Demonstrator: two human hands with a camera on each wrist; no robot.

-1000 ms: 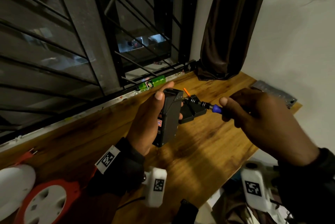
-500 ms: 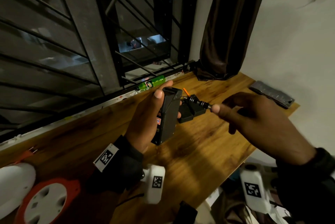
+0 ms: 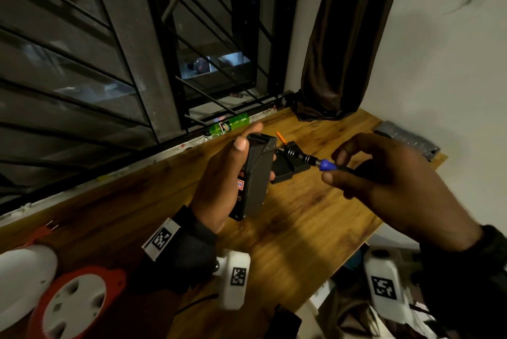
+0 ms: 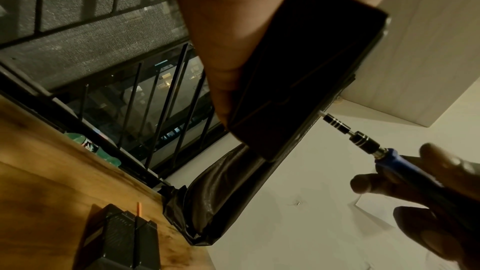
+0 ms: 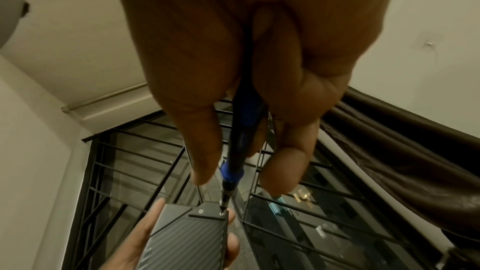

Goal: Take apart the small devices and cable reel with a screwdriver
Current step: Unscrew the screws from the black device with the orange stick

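Device: black box-shaped small device held upright above the wooden table, near its far edge by the window; one face is ribbed, and its top end carries a plate with two small screws, seen in the right wrist view.
Left hand: left hand wraps the device, thumb up one side and fingers curled round the other, palm behind it.
Screwdriver: screwdriver with a blue collar, black handle and ringed metal shaft, lying almost level from the right; its tip sits at the corner screw on the device's top end.
Right hand: right hand pinches the handle between thumb and fingertips, just behind the blue collar.
Second device: another black device lies on the table behind the held one, an orange stick beside it.
Cable reel: red-and-white cable reel on the table's near left corner, well apart from both hands.
Other: green bottle lying on the window ledge; a flat grey object at the table's right edge, possibly a bit case, too dim to tell.
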